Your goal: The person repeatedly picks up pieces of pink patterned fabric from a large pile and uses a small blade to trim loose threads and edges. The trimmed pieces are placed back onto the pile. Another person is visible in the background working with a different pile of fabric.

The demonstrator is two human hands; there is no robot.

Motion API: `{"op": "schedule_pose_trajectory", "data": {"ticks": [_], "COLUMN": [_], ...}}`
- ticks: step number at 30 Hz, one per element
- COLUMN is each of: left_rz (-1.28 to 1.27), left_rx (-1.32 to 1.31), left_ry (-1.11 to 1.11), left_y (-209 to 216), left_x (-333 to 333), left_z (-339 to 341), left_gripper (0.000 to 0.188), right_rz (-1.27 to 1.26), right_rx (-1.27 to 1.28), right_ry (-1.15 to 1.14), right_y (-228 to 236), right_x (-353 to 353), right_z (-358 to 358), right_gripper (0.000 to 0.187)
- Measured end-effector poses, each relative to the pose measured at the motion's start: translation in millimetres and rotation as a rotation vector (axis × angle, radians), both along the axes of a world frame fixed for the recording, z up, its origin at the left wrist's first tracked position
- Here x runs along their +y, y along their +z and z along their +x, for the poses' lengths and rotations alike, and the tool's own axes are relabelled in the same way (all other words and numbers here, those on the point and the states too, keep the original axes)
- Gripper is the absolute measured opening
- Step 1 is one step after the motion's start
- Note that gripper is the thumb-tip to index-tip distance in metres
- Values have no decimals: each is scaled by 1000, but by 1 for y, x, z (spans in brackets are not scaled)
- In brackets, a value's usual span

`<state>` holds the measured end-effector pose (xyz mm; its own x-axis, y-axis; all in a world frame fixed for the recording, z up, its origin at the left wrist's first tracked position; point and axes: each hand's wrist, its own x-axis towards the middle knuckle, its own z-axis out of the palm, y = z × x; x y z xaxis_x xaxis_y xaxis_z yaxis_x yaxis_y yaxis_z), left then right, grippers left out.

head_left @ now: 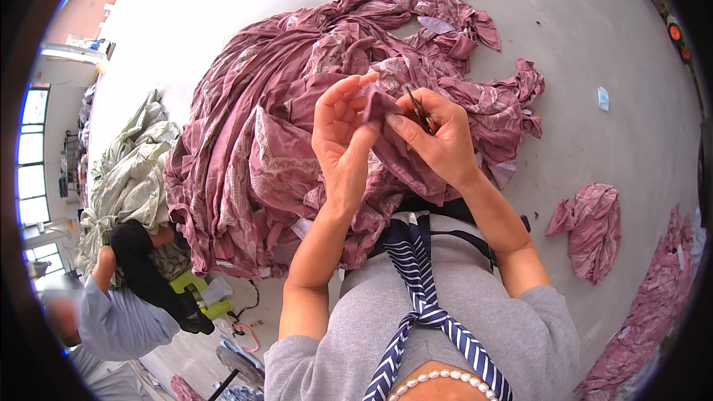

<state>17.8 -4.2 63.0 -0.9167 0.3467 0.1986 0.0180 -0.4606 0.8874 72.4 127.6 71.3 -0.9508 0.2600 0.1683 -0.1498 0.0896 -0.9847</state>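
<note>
A fold of dusty-pink patterned cloth (pixel 381 106) is raised between my two hands, in front of my waist. My left hand (pixel 343 141) has its thumb against the fold's left side, its fingers loosely curled behind. On the other side, my right hand (pixel 448 145) presses its thumb to the same fold. Small dark thread snips (pixel 421 112) sit in the right hand, their points sticking up past the fingers. Below and beyond both hands spreads a large heap of the same pink cloth (pixel 256 78), with whitish lace-like print.
Pale green cloth (pixel 126 171) is heaped at the left, beside a person in light blue (pixel 134 319) handling something black (pixel 141 267). A lime-green object (pixel 197 293) stands near them. Further pink bundles (pixel 594 234) lie on the grey floor at right.
</note>
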Motion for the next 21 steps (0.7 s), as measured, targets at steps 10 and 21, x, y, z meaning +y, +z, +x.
{"op": "schedule_pose_trajectory", "data": {"ticks": [10, 21], "left_rz": [-147, 43], "left_rx": [198, 4], "left_ry": [267, 14], "left_y": [-11, -13], "left_x": [-2, 0], "left_z": [-12, -10], "left_gripper": [32, 20], "right_rz": [349, 462], "right_rx": [233, 306], "right_ry": [-39, -65], "right_y": [-8, 0], "right_x": [7, 21], "right_z": [12, 16], "right_gripper": [19, 26]}}
